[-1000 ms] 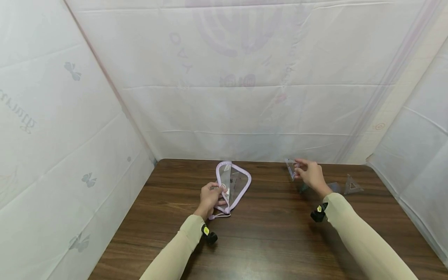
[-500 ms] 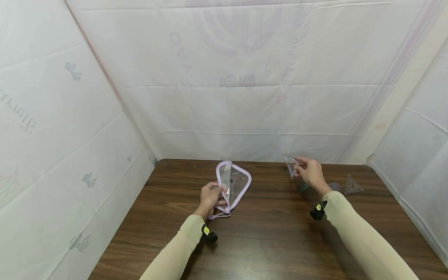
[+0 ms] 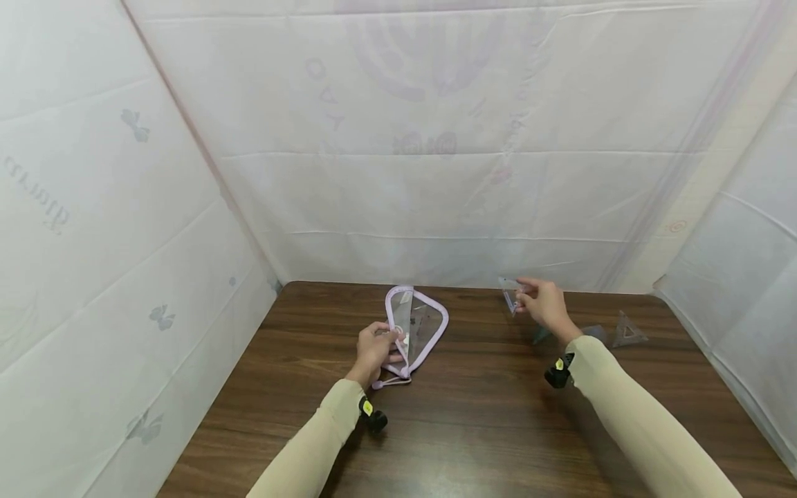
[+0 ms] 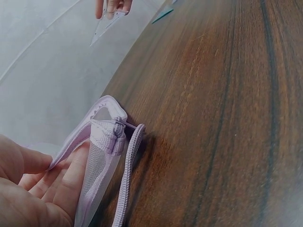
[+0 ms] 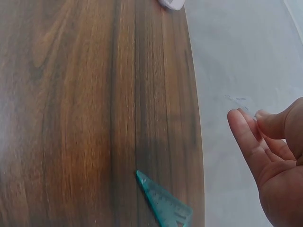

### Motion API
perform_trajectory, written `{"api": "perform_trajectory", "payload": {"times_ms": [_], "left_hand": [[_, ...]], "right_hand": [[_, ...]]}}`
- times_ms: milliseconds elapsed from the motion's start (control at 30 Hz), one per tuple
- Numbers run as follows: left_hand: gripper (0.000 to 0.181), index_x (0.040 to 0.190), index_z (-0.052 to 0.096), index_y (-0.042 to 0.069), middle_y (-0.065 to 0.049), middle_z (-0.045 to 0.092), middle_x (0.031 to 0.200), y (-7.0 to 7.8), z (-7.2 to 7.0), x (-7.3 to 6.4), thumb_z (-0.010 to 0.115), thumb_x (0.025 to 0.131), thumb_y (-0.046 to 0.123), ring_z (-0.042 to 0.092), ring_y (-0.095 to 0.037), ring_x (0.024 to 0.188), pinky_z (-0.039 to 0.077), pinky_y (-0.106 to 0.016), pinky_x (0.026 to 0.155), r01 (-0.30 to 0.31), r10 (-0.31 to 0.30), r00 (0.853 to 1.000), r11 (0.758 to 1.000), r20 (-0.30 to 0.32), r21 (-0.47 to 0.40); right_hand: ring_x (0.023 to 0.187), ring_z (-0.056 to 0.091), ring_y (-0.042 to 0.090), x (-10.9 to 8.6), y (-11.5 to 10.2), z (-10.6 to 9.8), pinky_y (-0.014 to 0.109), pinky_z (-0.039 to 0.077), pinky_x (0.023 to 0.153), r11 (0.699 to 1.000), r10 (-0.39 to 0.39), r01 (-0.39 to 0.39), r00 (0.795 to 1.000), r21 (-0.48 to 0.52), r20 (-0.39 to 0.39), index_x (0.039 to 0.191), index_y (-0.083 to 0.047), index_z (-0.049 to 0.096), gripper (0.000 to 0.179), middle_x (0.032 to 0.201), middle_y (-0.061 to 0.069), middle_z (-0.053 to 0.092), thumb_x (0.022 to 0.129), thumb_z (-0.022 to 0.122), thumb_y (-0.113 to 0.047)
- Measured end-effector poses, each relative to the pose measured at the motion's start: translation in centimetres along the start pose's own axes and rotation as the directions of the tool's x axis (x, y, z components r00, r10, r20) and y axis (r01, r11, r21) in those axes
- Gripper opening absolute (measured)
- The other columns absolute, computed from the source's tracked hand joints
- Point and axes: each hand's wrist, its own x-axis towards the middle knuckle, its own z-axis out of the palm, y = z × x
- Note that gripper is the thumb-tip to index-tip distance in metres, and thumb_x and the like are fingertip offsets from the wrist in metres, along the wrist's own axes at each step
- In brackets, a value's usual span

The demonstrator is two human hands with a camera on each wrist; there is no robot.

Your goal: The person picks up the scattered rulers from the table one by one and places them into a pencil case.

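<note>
My left hand [image 3: 373, 349] pinches the edge of a clear zip pouch [image 3: 429, 328] with lilac trim. In the left wrist view the pouch mouth [image 4: 87, 137] is parted, with fingers inside and the thumb outside; a lilac zip pull cord [image 4: 128, 175] hangs beside it. Near the back edge of the table, my right hand [image 3: 543, 304] pinches a clear set square [image 3: 510, 296] between thumb and fingers, raised above the tabletop. The same set square [image 4: 106, 26] shows at the top of the left wrist view. A teal set square [image 5: 165, 203] lies below the right hand.
On the dark wooden table [image 3: 473, 415], a bluish flat piece [image 3: 594, 333] and a greyish clear set square [image 3: 629, 330] lie right of the right hand. White printed sheeting [image 3: 436, 194] walls the back and both sides.
My right hand has moved slightly left and up with the clear set square. The left hand keeps its grip on the pouch, which stays in place. The head view has shifted slightly.
</note>
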Motion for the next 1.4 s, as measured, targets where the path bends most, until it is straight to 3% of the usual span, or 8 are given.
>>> {"api": "perform_trajectory", "payload": {"times_ms": [200, 833, 1133, 1400], "left_hand": [[0.013, 0.109, 0.057, -0.004, -0.023, 0.075, 0.104, 0.1, 0.1, 0.0, 0.062, 0.098, 0.0, 0.074, -0.025, 0.08, 0.066, -0.039, 0.06, 0.008, -0.008, 1.0, 1.0, -0.003, 0.011], [0.013, 0.111, 0.058, -0.003, -0.024, 0.074, 0.109, -0.2, 0.1, 0.4, 0.063, 0.099, 0.001, 0.075, -0.025, 0.084, 0.066, -0.038, 0.061, 0.031, -0.031, 0.999, 1.0, -0.01, 0.006], [0.017, 0.114, 0.055, -0.007, -0.029, 0.072, 0.111, 0.3, 0.3, 0.0, 0.061, 0.099, 0.0, 0.075, -0.031, 0.086, 0.066, -0.04, 0.06, 0.016, -0.016, 1.0, 1.0, 0.007, -0.016], [0.012, 0.11, 0.058, -0.003, -0.024, 0.074, 0.107, 0.0, 0.3, 0.3, 0.062, 0.099, 0.0, 0.075, -0.026, 0.081, 0.066, -0.038, 0.059, 0.029, -0.029, 0.999, 1.0, -0.015, -0.006]], "right_hand": [[0.078, 0.074, 0.033, 0.3, -0.6, 0.6, 0.048, 0.065, 0.075, 0.998, 0.032, -0.033, 0.999, 0.058, 0.027, 0.138, 0.01, 0.056, 0.039, 0.11, 0.03, 0.069, 0.099, 0.061, 0.007], [0.075, 0.074, 0.028, 1.1, -1.6, 4.1, 0.051, 0.065, 0.074, 0.989, 0.03, -0.044, 0.995, 0.142, 0.097, 0.138, 0.008, 0.057, 0.039, 0.11, 0.029, 0.069, 0.099, 0.062, 0.006], [0.078, 0.073, 0.025, 1.1, -2.6, 6.1, 0.045, 0.066, 0.071, 0.985, 0.052, -0.072, 0.991, 0.156, 0.125, 0.138, 0.005, 0.059, 0.039, 0.111, 0.026, 0.069, 0.099, 0.063, 0.004], [0.077, 0.073, 0.024, 1.4, -3.2, 7.6, 0.041, 0.067, 0.069, 0.981, 0.054, -0.079, 0.989, 0.175, 0.141, 0.136, 0.005, 0.06, 0.038, 0.111, 0.025, 0.069, 0.098, 0.065, 0.004]]}}
